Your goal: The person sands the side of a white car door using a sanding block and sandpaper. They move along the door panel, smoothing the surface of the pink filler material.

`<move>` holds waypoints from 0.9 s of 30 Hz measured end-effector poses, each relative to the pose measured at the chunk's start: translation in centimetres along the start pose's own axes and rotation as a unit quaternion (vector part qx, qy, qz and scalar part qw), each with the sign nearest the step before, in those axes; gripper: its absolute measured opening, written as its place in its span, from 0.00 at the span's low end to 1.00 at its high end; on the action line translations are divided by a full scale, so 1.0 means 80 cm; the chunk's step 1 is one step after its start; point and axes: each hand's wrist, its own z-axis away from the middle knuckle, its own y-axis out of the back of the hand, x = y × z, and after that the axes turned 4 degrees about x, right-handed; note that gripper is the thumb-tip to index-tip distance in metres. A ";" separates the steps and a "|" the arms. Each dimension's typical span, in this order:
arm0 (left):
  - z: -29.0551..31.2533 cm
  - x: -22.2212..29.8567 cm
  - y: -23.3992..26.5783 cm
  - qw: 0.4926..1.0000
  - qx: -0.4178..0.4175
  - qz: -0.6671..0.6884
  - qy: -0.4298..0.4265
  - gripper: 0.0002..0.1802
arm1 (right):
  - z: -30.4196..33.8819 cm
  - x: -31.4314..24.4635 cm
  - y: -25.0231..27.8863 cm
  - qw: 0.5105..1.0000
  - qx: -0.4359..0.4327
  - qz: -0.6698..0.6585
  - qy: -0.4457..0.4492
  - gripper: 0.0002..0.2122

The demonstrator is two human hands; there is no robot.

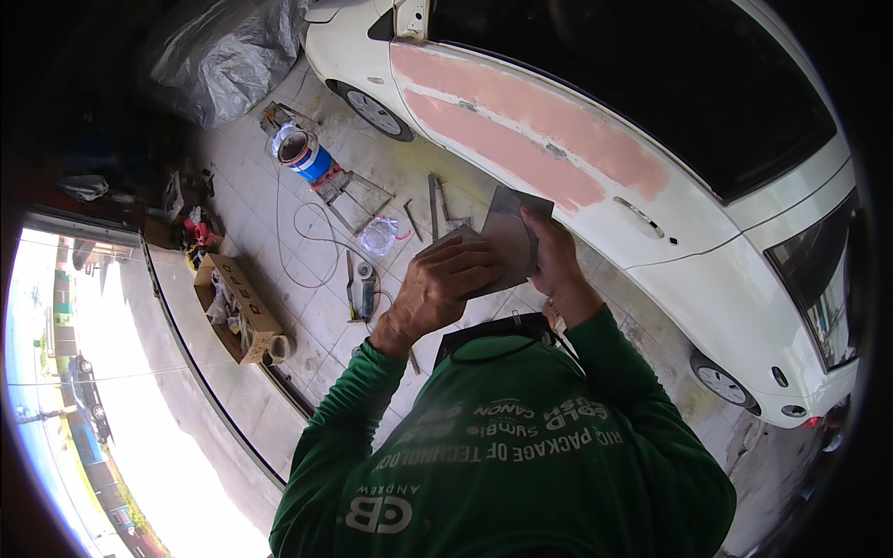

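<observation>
In front of my chest my right hand (555,249) grips a thin, dark grey square plate (511,212) by its right side, with the thumb on its face. My left hand (445,281) is closed at the plate's left side, fingers curled over a second thin grey piece (472,232) that overlaps the first. How far this second piece reaches under the fingers is hidden. Ahead and to the right stands a white car (684,228), its side covered in places with smooth pink filler (521,158). Neither hand touches the car.
On the tiled floor (251,200) are an open blue-and-red can (307,158) on a small stand, a clear plastic piece (379,235), a power tool (366,288) with a cord, and a cardboard box (244,312) of loose items. Grey plastic sheeting (228,70) hangs at the far left.
</observation>
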 end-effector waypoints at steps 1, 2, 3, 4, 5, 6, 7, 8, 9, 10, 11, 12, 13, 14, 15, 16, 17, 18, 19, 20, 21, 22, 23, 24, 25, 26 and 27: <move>0.002 0.002 0.010 1.000 -0.016 0.001 -0.008 0.13 | -0.013 -0.001 0.018 0.999 0.003 -0.025 -0.022 0.14; -0.001 0.004 0.023 0.999 -0.032 0.001 -0.016 0.13 | -0.012 -0.010 0.020 0.998 -0.012 -0.060 -0.010 0.14; -0.006 0.008 0.039 1.000 -0.018 -0.016 -0.006 0.13 | -0.009 -0.021 0.023 0.995 -0.026 -0.095 0.002 0.14; -0.015 0.017 0.056 0.999 -0.002 -0.034 0.004 0.13 | -0.005 -0.030 0.023 0.991 -0.041 -0.129 0.014 0.15; -0.027 0.028 0.071 0.999 0.009 -0.043 -0.010 0.19 | -0.003 -0.035 0.025 0.983 -0.113 -0.142 0.016 0.16; -0.039 0.041 0.072 0.998 0.047 -0.012 -0.029 0.21 | 0.003 -0.035 0.023 0.979 -0.132 -0.154 0.014 0.17; -0.049 0.054 0.067 0.995 0.087 0.018 -0.048 0.23 | 0.013 -0.033 0.009 0.975 -0.152 -0.163 0.012 0.18; -0.057 0.063 0.057 0.988 0.127 0.049 -0.067 0.26 | 0.026 -0.035 -0.008 0.970 -0.173 -0.173 0.011 0.18; -0.057 0.062 0.039 0.983 0.132 0.118 -0.056 0.29 | 0.028 -0.029 -0.007 0.939 -0.252 -0.232 0.001 0.19; -0.053 0.046 0.018 0.985 0.139 0.057 -0.083 0.28 | 0.031 -0.024 -0.006 0.900 -0.331 -0.283 -0.020 0.20; -0.043 0.027 0.005 0.989 0.137 0.013 -0.050 0.27 | 0.022 -0.018 0.010 0.904 -0.330 -0.270 -0.031 0.21; -0.029 0.005 -0.005 0.990 0.134 -0.033 -0.014 0.26 | 0.018 -0.015 0.017 0.907 -0.330 -0.257 -0.045 0.21; -0.011 -0.025 -0.009 0.992 0.104 -0.067 0.004 0.26 | 0.026 -0.012 0.015 0.930 -0.282 -0.233 -0.040 0.22; 0.003 -0.052 -0.006 0.992 0.077 -0.102 0.023 0.25 | 0.039 -0.010 0.014 0.950 -0.235 -0.205 -0.036 0.23; 0.007 -0.065 0.005 0.989 0.043 -0.140 0.016 0.23 | 0.048 -0.016 0.012 0.967 -0.184 -0.177 -0.027 0.24; 0.012 -0.063 0.010 0.988 0.049 -0.118 0.087 0.22 | 0.051 -0.025 0.008 0.962 -0.194 -0.189 -0.018 0.26; -0.001 -0.045 0.017 0.989 0.077 -0.093 0.085 0.22 | 0.056 -0.030 0.007 0.957 -0.199 -0.208 -0.012 0.27; -0.017 -0.023 0.021 0.988 0.106 -0.070 0.083 0.23 | 0.057 -0.032 0.007 0.952 -0.205 -0.227 -0.007 0.28; -0.023 -0.002 0.020 0.992 0.108 -0.038 0.060 0.24 | 0.049 -0.027 0.012 0.939 -0.245 -0.240 0.019 0.30; -0.031 0.009 0.013 0.992 0.119 -0.006 0.032 0.24 | 0.043 -0.029 0.015 0.922 -0.290 -0.257 0.014 0.29; -0.028 0.010 0.007 0.997 0.066 -0.004 0.042 0.26 | 0.038 -0.030 0.019 0.902 -0.334 -0.273 0.009 0.29; -0.020 -0.004 0.004 0.995 0.062 -0.050 0.056 0.26 | 0.037 -0.033 0.020 0.901 -0.347 -0.262 0.002 0.29; -0.015 -0.022 0.011 0.994 0.037 -0.062 0.078 0.27 | 0.034 -0.038 0.023 0.898 -0.360 -0.252 -0.001 0.29; -0.007 -0.037 0.023 0.992 0.012 -0.073 0.099 0.28 | 0.033 -0.042 0.027 0.896 -0.372 -0.242 -0.007 0.29; -0.002 -0.041 0.035 0.988 0.050 -0.026 0.144 0.29 | 0.051 -0.051 0.009 0.937 -0.287 -0.200 -0.004 0.29; -0.015 -0.031 0.046 0.982 0.078 0.017 0.171 0.29 | 0.065 -0.053 0.003 0.969 -0.190 -0.157 0.004 0.28; -0.031 -0.024 0.051 0.987 0.077 0.016 0.140 0.27 | 0.061 -0.045 0.010 0.977 -0.181 0.000 0.113 0.27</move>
